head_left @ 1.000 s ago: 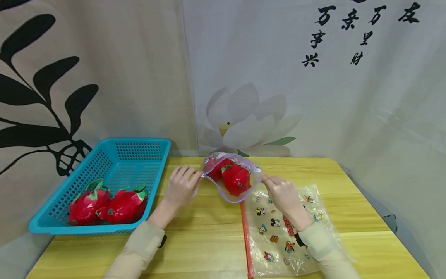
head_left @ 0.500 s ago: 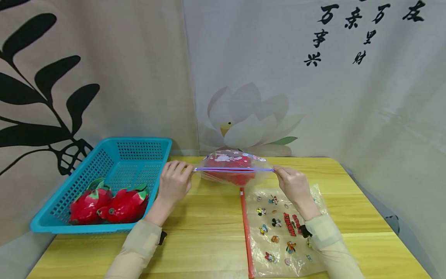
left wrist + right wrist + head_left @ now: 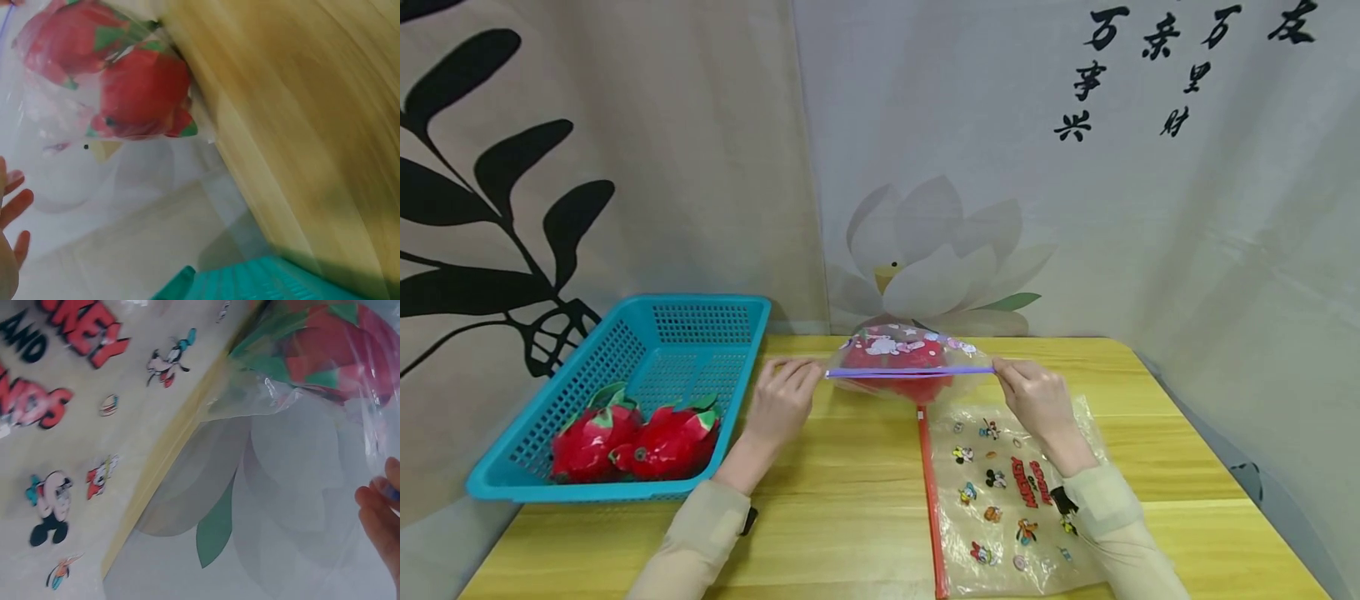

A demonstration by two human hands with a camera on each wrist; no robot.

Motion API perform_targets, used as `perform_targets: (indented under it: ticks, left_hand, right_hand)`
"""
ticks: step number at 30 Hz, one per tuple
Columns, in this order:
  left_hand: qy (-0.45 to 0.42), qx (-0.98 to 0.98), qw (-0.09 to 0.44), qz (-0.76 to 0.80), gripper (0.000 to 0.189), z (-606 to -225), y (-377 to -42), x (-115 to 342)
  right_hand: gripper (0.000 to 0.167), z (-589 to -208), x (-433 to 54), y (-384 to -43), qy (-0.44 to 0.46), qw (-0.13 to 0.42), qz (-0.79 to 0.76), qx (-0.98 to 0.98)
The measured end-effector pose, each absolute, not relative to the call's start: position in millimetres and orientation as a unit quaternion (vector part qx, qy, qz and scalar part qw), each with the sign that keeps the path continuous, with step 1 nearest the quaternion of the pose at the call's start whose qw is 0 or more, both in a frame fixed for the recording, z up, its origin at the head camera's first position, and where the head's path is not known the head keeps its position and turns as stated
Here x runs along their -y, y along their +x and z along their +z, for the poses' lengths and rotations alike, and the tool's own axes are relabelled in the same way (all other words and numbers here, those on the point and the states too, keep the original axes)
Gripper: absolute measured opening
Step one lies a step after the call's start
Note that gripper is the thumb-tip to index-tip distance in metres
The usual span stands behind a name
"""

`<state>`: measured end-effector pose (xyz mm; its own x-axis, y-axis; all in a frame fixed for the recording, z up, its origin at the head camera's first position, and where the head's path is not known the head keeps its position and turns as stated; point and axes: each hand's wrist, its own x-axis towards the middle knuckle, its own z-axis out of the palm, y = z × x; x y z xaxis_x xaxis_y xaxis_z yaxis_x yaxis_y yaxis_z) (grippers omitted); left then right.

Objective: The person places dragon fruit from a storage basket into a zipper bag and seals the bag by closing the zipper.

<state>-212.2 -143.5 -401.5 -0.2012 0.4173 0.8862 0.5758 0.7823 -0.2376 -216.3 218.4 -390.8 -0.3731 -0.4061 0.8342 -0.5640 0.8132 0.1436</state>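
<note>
Two red dragon fruits with green leaf tips [image 3: 145, 87] sit inside a clear zip bag [image 3: 891, 343] with small printed figures. Its purple zip strip [image 3: 910, 372] runs straight across, the two edges lying together. At the strip's right end, my right hand [image 3: 1037, 404] pinches the corner between thumb and fingers. My left hand [image 3: 786, 400] is beside the left end of the strip. In the left wrist view its fingers [image 3: 17, 207] are spread and hold nothing, a little apart from the bag.
To the left stands a blue basket [image 3: 748, 333] with two more dragon fruits [image 3: 672, 446] in it. A larger clear bag with a red edge and cartoon prints [image 3: 962, 533] lies flat on the wooden table [image 3: 835, 517], under my right forearm. A curtain [image 3: 925, 125] hangs behind.
The bag's mouth was spread wide between both hands; its edges have come together into a straight line as the hands moved apart. The left hand has since let go of its corner.
</note>
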Motion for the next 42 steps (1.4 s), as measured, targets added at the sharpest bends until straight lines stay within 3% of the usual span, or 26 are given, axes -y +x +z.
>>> perform_targets:
  ticks: [2, 6, 11, 17, 21, 23, 27, 29, 32, 37, 42]
  left_hand:
    - [-0.334, 0.761, 0.553, -0.061, 0.007, -403.1, -211.8, 143.5]
    - [-0.351, 0.733, 0.582, -0.036, 0.026, -404.8, -212.1, 141.9]
    - [-0.367, 0.697, 0.615, -0.029, 0.025, -406.0, -212.6, 136.8]
    - [-0.404, 0.68, 0.612, 0.007, 0.024, -409.9, -207.9, 129.2]
    - [-0.412, 0.685, 0.6, 0.017, 0.025, -412.4, -203.9, 127.6]
    - [-0.411, 0.689, 0.597, 0.015, 0.025, -412.9, -202.7, 127.4]
    - [-0.41, 0.691, 0.595, 0.007, 0.024, -412.8, -201.7, 127.3]
    - [-0.41, 0.69, 0.596, -0.001, 0.024, -412.7, -201.5, 127.4]
    - [-0.407, 0.691, 0.597, -0.014, 0.026, -412.8, -201.3, 128.1]
    - [-0.404, 0.696, 0.593, -0.012, 0.028, -413.7, -200.2, 129.9]
    - [-0.403, 0.699, 0.59, 0.007, 0.032, -415.7, -198.2, 131.4]
  right_hand:
    - [0.018, -392.5, -220.7, -214.3, 0.295, 0.469, 0.08, 0.829]
    - [0.018, -396.3, -225.1, -211.6, 0.3, 0.46, 0.074, 0.832]
    - [0.016, -403.1, -231.1, -210.0, 0.312, 0.458, 0.067, 0.83]
    - [0.018, -414.8, -233.3, -205.4, 0.319, 0.437, 0.038, 0.84]
    - [0.016, -417.0, -227.5, -196.9, 0.295, 0.386, 0.021, 0.874]
    - [0.022, -412.0, -220.7, -189.0, 0.264, 0.343, 0.024, 0.901]
    - [0.048, -394.7, -197.0, -170.5, 0.218, 0.285, 0.039, 0.933]
    - [0.059, -386.0, -180.0, -163.9, 0.227, 0.296, 0.053, 0.926]
    - [0.062, -378.4, -150.2, -160.5, 0.267, 0.356, 0.067, 0.893]
    - [0.052, -381.9, -100.7, -163.6, 0.337, 0.453, 0.051, 0.824]
    - [0.033, -390.8, -68.9, -168.1, 0.373, 0.497, 0.003, 0.783]
